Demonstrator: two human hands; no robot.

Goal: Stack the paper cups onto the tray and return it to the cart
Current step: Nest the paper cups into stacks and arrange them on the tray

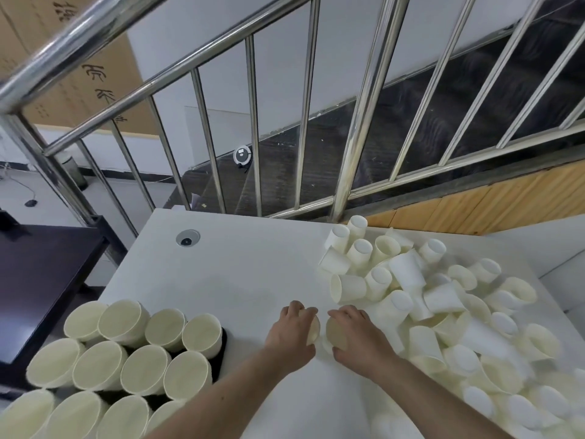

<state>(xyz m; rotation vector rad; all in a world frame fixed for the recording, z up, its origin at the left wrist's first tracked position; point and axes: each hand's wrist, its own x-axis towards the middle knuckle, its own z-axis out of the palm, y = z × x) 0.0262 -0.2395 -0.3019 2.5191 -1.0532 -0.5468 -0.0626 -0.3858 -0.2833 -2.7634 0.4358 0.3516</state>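
Cups lay mouth to mouth between my hands: left hand (292,331) gripped one (313,327), right hand (351,334) another (337,334), axes nearly in line for nesting

Steel stair railing (253,122), cardboard boxes (79,74), robot vacuum (243,155) beyond white table (237,264).

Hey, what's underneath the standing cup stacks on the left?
A dark tray shows at the right edge of the cup stacks and in the gaps between them. The stacks cover the rest of it.
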